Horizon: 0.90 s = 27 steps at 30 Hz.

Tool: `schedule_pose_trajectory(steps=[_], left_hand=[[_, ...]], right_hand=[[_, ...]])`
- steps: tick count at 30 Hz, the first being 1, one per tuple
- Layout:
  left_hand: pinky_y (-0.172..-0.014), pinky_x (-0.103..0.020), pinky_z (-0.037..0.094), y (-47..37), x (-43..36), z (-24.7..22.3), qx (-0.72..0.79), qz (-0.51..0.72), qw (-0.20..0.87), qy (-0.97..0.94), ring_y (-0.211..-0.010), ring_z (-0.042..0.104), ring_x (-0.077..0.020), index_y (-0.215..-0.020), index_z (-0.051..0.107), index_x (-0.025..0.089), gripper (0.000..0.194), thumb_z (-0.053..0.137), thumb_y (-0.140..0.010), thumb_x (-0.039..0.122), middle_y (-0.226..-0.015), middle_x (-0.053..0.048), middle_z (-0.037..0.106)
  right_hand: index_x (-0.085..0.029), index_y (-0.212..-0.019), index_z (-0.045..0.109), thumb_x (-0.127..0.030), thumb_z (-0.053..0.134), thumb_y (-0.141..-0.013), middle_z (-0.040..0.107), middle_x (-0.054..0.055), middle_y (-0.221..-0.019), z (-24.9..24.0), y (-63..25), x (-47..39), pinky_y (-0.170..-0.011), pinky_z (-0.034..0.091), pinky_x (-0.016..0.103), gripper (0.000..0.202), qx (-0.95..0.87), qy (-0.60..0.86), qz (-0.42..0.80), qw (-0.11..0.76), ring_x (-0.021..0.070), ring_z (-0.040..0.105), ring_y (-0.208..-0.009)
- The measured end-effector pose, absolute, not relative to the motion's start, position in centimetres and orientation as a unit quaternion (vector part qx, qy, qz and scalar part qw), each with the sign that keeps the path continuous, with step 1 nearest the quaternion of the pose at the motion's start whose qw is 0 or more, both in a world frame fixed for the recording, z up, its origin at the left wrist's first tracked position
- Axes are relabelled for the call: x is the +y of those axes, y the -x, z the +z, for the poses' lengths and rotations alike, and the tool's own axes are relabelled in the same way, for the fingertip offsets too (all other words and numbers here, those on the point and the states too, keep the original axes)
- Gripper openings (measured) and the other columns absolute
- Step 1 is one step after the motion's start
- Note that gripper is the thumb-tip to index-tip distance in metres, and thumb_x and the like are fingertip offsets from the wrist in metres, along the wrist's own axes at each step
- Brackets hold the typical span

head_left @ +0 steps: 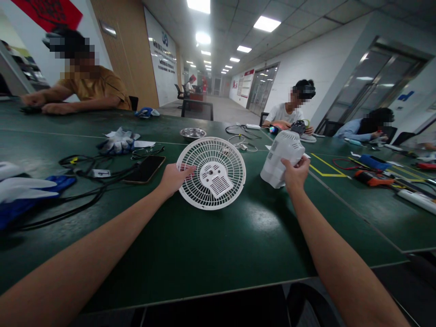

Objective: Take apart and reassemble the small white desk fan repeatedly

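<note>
My left hand [175,178] grips the left rim of a round white fan grille [190,193], its thumb over the bars. A slotted plate with a small central hole sits at the grille's middle. The grille is tilted up, facing me, above the green table. In my right hand [295,171] is a white plastic housing [277,159] with vents at its top, tilted a little. My thumb presses its near side, while the other fingers are partly hidden behind it. The two parts are apart, with a gap between them.
On the green table [204,254] lie a phone [146,169], black cables [91,181], gloves [117,141] and a metal bowl [193,133]. White wires [242,146] run behind the grille. An orange tool [373,178] lies at right. Several people sit around the table.
</note>
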<state>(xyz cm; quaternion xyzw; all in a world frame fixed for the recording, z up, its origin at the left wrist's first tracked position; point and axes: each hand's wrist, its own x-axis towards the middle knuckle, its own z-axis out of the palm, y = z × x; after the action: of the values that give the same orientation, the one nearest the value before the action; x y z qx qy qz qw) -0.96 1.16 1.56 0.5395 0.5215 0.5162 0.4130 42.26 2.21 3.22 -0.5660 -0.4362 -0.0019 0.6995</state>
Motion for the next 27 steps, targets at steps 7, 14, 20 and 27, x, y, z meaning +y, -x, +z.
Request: schedule_pose_trajectory(steps=[7,14,20,27], left_hand=[[-0.070,-0.036,0.060,0.89,0.90,1.86,0.526,0.514,0.416,-0.535,-0.075,0.074,-0.0240,-0.089,0.074,0.012,0.022,0.079,-0.077,0.029,-0.085,-0.011,0.078],[-0.069,-0.035,0.059,0.87,0.83,1.84,0.525,0.516,0.409,-0.539,-0.072,0.074,-0.0234,-0.086,0.074,0.013,0.019,0.079,-0.078,0.029,-0.082,-0.011,0.078],[-0.070,-0.037,0.060,0.83,0.87,1.86,0.518,0.521,0.404,-0.544,-0.072,0.074,-0.0233,-0.085,0.074,0.012,0.020,0.079,-0.077,0.029,-0.081,-0.011,0.077],[-0.069,-0.036,0.060,0.89,0.72,2.04,0.526,0.512,0.400,-0.548,-0.073,0.074,-0.0241,-0.087,0.073,0.012,0.022,0.079,-0.078,0.031,-0.083,-0.012,0.077]], right_hand=[[-0.022,-0.127,0.045,-0.036,0.075,-0.063,0.063,0.006,-0.116,3.17,-42.35,2.29,-0.092,0.051,0.042,0.072,-0.446,0.543,0.011,0.712,0.0241,0.065,-0.102],[-0.021,-0.128,0.047,-0.041,0.077,-0.063,0.064,0.007,-0.115,3.20,-42.35,1.89,-0.094,0.049,0.044,0.074,-0.438,0.585,-0.042,0.681,0.0250,0.064,-0.101],[-0.021,-0.128,0.048,-0.043,0.078,-0.065,0.065,0.007,-0.115,3.14,-42.22,1.65,-0.094,0.049,0.042,0.073,-0.439,0.588,-0.056,0.677,0.0251,0.065,-0.101],[-0.021,-0.131,0.045,-0.045,0.078,-0.067,0.064,0.009,-0.119,2.81,-42.61,1.94,-0.093,0.049,0.042,0.076,-0.447,0.585,-0.061,0.674,0.0253,0.065,-0.103]])
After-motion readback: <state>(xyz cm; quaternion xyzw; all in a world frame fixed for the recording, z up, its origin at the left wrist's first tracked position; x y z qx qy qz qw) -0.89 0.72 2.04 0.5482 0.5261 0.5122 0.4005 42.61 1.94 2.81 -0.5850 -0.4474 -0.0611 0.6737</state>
